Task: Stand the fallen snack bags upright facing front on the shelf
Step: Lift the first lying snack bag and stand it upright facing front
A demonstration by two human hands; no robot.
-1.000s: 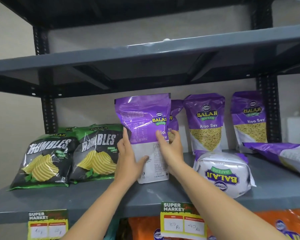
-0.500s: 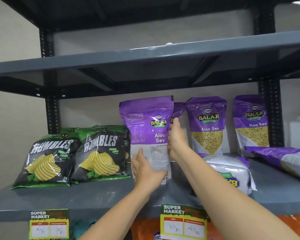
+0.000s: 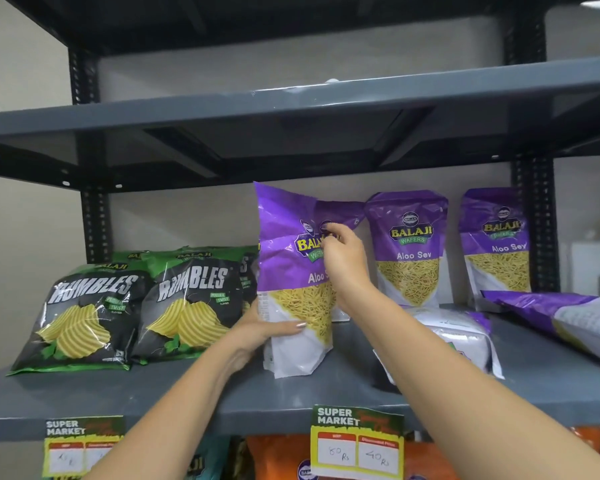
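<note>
We find one purple Aloo Sev bag (image 3: 293, 282) upright, front outward, on the shelf (image 3: 187, 393). Right of it, a second bag (image 3: 465, 337) lies flat; further right, a third bag (image 3: 565, 320) lies tilted.

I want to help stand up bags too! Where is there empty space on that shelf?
Bare shelf lies in front of the green chip bags, and at the front right corner below the fallen purple bag. The middle is crowded: both hands, the held bag and a toppled bag.
</note>
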